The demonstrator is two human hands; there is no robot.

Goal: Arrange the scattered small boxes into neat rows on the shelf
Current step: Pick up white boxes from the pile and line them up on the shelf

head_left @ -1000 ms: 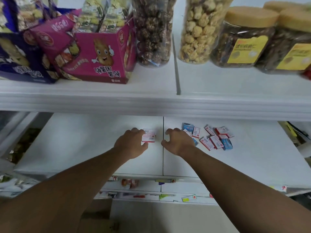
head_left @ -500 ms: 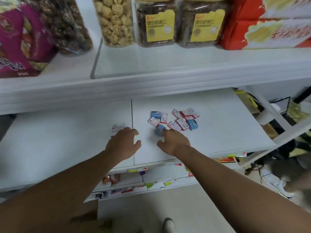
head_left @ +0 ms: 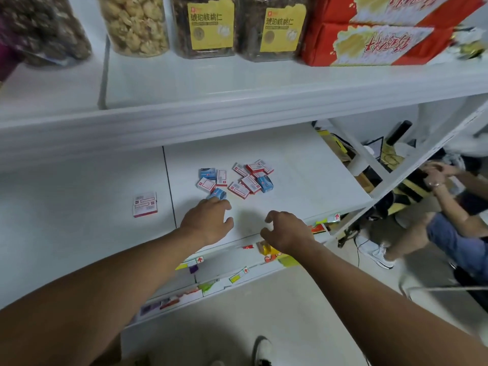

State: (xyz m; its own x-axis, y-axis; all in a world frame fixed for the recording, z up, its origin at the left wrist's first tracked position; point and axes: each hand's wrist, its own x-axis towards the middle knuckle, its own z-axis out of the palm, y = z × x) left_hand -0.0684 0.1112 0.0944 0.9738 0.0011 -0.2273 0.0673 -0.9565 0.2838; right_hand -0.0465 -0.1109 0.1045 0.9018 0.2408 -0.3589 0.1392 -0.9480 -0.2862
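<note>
- One red and white box [head_left: 145, 203] lying flat, alone, left of the seam [head_left: 170, 188] in the shelf [head_left: 303, 165]. Sat under the left hand a second ago; now let go and left behind, so the first spot in a row looks set.
- Pile [head_left: 236, 178] of little boxes right of the seam, mixed up, pointing every way. Mostly red and white, a few blue. Some touching, some lying partly on top of others. Not yet in rows, so most of the job still to do.
- One blue box [head_left: 218, 193] at the near edge of the pile, right at the fingertips of the left hand. Probably the next one to pick.
- Left hand [head_left: 207, 221] moved across the seam from the single box toward the pile. Palm down, fingers spread, nothing in it yet.
- Right hand [head_left: 286, 231] pulled back from the pile to near the front edge of the shelf. Fingers curled loosely, nothing held there either.
- Up above, another shelf with jars [head_left: 211, 25] of snacks and red packs [head_left: 383, 30].
- Off to the right, another person [head_left: 449, 207] sitting low by the floor, well apart from the boxes.
</note>
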